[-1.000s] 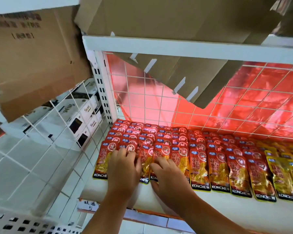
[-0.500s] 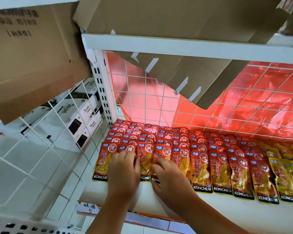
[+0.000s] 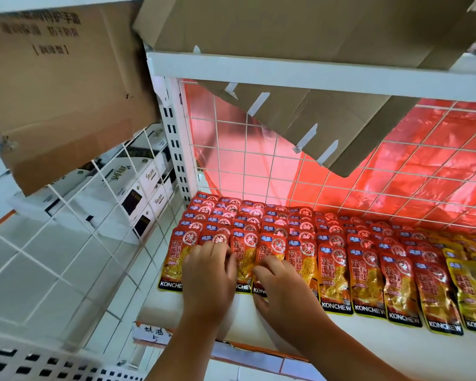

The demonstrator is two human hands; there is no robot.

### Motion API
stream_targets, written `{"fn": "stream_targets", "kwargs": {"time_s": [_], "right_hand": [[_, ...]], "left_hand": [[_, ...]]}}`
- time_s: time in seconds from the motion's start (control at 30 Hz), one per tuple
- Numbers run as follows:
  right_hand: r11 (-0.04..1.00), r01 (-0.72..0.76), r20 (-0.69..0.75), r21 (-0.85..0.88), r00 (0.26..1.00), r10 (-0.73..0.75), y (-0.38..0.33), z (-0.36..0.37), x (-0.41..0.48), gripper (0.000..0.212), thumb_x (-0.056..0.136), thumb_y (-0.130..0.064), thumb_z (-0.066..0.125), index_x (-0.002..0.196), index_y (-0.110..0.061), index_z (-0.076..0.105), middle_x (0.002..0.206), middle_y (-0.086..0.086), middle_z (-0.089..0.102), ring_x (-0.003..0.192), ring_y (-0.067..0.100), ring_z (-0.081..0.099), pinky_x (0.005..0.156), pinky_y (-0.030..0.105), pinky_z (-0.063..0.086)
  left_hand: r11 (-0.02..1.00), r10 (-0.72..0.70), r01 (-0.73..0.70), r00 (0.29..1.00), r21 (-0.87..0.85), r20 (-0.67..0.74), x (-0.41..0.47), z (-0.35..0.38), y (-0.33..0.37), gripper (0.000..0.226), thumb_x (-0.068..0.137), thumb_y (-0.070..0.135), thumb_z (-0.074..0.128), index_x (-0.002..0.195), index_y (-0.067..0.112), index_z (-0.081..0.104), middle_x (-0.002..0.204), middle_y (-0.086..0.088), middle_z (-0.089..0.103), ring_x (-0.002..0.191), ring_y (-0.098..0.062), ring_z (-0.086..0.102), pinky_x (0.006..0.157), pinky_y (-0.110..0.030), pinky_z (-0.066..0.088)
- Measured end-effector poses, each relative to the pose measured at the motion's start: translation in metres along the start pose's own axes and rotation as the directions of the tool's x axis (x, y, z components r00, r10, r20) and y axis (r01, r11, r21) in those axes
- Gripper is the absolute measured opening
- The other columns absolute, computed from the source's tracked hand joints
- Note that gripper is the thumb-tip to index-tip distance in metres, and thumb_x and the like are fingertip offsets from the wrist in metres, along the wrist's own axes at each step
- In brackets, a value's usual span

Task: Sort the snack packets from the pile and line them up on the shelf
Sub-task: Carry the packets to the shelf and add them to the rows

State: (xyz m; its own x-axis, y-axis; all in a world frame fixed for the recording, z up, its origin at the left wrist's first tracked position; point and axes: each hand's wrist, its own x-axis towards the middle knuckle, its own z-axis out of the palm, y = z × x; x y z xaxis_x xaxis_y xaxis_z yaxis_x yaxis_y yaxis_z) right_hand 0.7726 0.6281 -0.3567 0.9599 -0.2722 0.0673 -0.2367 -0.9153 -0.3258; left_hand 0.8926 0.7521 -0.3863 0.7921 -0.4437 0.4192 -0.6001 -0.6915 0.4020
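My left hand [image 3: 208,276] and right hand [image 3: 282,290] lie flat, fingers spread, gripping nothing — pressing the red foil snack packets [image 3: 243,259] under my fingertips into overlapping rows on the white shelf [image 3: 286,328], so labels stay readable — yellow packets [image 3: 467,287] far right.

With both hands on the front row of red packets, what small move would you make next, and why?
Probably slide the red foil snack packets under the left hand and right hand slightly forward, since their bottom edges sit further back than the neighbouring packets to the right.
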Motion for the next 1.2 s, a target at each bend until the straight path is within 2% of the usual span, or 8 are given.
{"fn": "stream_targets", "kwargs": {"time_s": [0.1, 0.2, 0.3, 0.47, 0.7, 0.9, 1.03, 1.2], "right_hand": [[1.0, 0.002, -0.006, 0.014, 1.0, -0.002, -0.001, -0.003, 0.001, 0.035, 0.091, -0.032, 0.056, 0.125, -0.027, 0.06, 0.126, -0.01, 0.054, 0.111, 0.012, 0.051, 0.096, 0.028, 0.051], [1.0, 0.017, -0.012, 0.003, 1.0, -0.017, -0.002, -0.007, 0.002, 0.034, 0.09, -0.031, 0.057, 0.123, -0.027, 0.06, 0.124, -0.01, 0.054, 0.11, 0.012, 0.051, 0.096, 0.027, 0.051], [0.998, 0.051, -0.009, -0.035, 0.999, -0.051, -0.007, -0.011, 0.008, 0.039, 0.092, -0.032, 0.055, 0.131, -0.027, 0.057, 0.132, -0.008, 0.054, 0.114, 0.014, 0.05, 0.099, 0.028, 0.049], [0.995, 0.093, -0.01, -0.044, 0.996, -0.094, -0.019, -0.011, 0.017, 0.046, 0.093, -0.036, 0.057, 0.139, -0.03, 0.053, 0.141, -0.005, 0.052, 0.121, 0.019, 0.051, 0.101, 0.034, 0.048], [0.992, 0.122, -0.017, -0.032, 0.992, -0.123, -0.029, -0.003, 0.019, 0.032, 0.092, -0.035, 0.053, 0.123, -0.031, 0.06, 0.119, -0.013, 0.057, 0.099, 0.012, 0.049, 0.088, 0.029, 0.05], [0.993, 0.114, -0.025, -0.021, 0.993, -0.115, -0.027, 0.001, 0.015, 0.037, 0.092, -0.029, 0.057, 0.129, -0.028, 0.062, 0.123, -0.011, 0.062, 0.104, 0.014, 0.056, 0.092, 0.028, 0.052], [0.993, 0.113, -0.003, -0.04, 0.994, -0.113, -0.027, 0.003, 0.014, 0.039, 0.093, -0.029, 0.052, 0.132, -0.028, 0.059, 0.128, -0.011, 0.059, 0.109, 0.015, 0.054, 0.097, 0.029, 0.05], [0.995, 0.093, -0.011, -0.02, 0.996, -0.093, -0.026, 0.005, 0.016, 0.04, 0.092, -0.027, 0.055, 0.132, -0.028, 0.06, 0.13, -0.012, 0.058, 0.112, 0.013, 0.053, 0.098, 0.027, 0.05]], "left_hand": [[1.0, 0.006, -0.006, 1.0, 0.008, -0.012, -0.002, -0.005, 0.001, 0.011, 0.093, 0.035, 0.068, 0.096, 0.025, 0.062, 0.087, 0.008, 0.057, 0.082, -0.016, 0.052, 0.076, -0.04, 0.05], [0.996, -0.034, 0.036, 0.999, 0.084, -0.015, -0.01, -0.008, -0.007, 0.032, 0.092, 0.043, 0.065, 0.118, 0.024, 0.064, 0.109, 0.002, 0.062, 0.103, -0.021, 0.056, 0.09, -0.044, 0.049], [0.987, -0.044, 0.041, 0.999, 0.157, 0.017, -0.017, -0.011, -0.018, 0.048, 0.088, 0.05, 0.06, 0.126, 0.022, 0.066, 0.122, -0.004, 0.064, 0.113, -0.028, 0.058, 0.094, -0.05, 0.049], [0.98, 0.013, -0.025, 0.998, 0.195, 0.063, -0.025, -0.015, -0.024, 0.052, 0.079, 0.051, 0.064, 0.123, 0.024, 0.07, 0.12, 0.0, 0.066, 0.111, -0.027, 0.059, 0.092, -0.051, 0.051], [0.984, 0.045, -0.06, 0.995, 0.165, 0.092, -0.027, -0.02, -0.022, 0.061, 0.071, 0.059, 0.072, 0.125, 0.03, 0.066, 0.122, 0.002, 0.064, 0.112, -0.028, 0.059, 0.089, -0.05, 0.052], [0.986, 0.013, -0.038, 0.988, 0.161, 0.152, -0.029, -0.02, -0.022, 0.061, 0.07, 0.056, 0.074, 0.125, 0.034, 0.063, 0.124, 0.003, 0.063, 0.115, -0.027, 0.059, 0.092, -0.05, 0.051], [0.991, -0.002, -0.018, 0.989, 0.135, 0.15, -0.032, -0.022, -0.021, 0.057, 0.072, 0.048, 0.072, 0.126, 0.035, 0.061, 0.124, 0.006, 0.061, 0.114, -0.022, 0.057, 0.093, -0.048, 0.05], [0.993, -0.04, 0.022, 0.987, 0.116, 0.156, -0.032, -0.023, -0.021, 0.055, 0.073, 0.042, 0.067, 0.127, 0.035, 0.06, 0.125, 0.005, 0.062, 0.114, -0.021, 0.056, 0.093, -0.047, 0.05]]}}
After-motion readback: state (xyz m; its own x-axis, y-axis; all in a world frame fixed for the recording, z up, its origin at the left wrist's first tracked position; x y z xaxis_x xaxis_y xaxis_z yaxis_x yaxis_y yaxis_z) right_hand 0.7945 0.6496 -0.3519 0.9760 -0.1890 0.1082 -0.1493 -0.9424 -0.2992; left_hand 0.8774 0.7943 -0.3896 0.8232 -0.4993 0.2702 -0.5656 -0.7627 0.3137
